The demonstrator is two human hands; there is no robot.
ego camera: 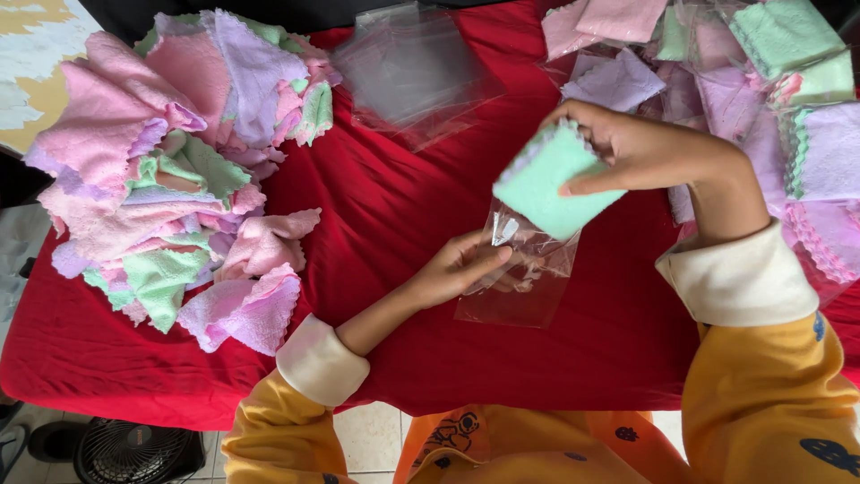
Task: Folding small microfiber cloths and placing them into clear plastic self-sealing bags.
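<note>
My right hand grips a folded mint-green cloth, its lower corner set in the mouth of a clear plastic bag. My left hand holds that bag open at its top edge, thumb on the film. The bag lies on the red tablecloth in front of me.
A loose heap of pink, lilac and green cloths fills the left side. A stack of clear bags lies at the back centre. Bagged and folded cloths pile at the right. A black fan stands on the floor below left.
</note>
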